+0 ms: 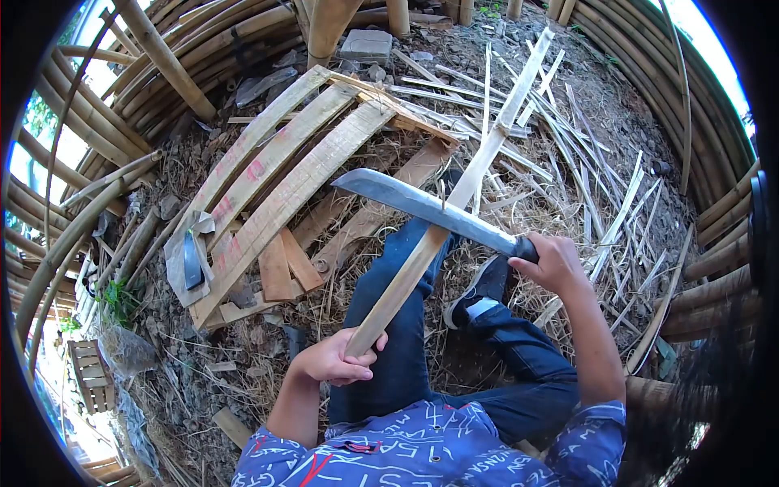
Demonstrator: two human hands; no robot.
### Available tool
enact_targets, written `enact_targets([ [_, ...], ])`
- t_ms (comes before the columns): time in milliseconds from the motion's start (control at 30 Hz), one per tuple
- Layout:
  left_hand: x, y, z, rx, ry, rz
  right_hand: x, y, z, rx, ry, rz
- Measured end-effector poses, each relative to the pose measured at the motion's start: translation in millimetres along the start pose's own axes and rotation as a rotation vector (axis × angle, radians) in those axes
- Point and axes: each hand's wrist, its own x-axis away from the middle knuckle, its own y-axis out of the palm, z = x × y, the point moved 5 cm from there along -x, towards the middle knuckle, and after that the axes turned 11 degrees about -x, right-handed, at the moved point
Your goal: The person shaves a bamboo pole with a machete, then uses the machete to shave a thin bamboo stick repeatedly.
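Observation:
My left hand [345,357] is closed around the near end of a long bamboo strip [402,292], which slants up and away to the right across my thigh. In my right hand [554,264] is the dark handle of a machete [430,209]. Its broad blade points left and lies across the strip, roughly at the strip's middle. A thin sliver stands up beside the blade where the two cross. My fingers hide most of the handle and the strip's near end.
A wooden slatted pallet [284,195] stands to the left, with a phone [193,260] on a plastic sheet at its corner. Split bamboo strips [592,195] litter the ground ahead and right. Bamboo poles [722,268] line both sides. A grey block [367,45] sits farther back.

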Motion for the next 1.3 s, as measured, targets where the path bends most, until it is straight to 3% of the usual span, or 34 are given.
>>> enact_targets([
  [533,3.9,-5.2,-2.5,-0.015,-0.012,-0.094,14.7,-20.3,29.4,0.037,-0.016,0.022],
  [867,7.7,-6.5,-4.9,-0.014,-0.03,-0.089,33.6,-30.6,59.0,0.003,0.122,0.14],
  [1167,8.6,-2.2,-1.1,-0.075,-0.043,-0.019,37.2,-21.5,42.6,-0.076,0.115,0.165],
  [1300,5.7,-1.9,-2.6,-0.195,-0.044,0.052,30.4,-16.2,15.8,-0.068,0.099,0.086],
])
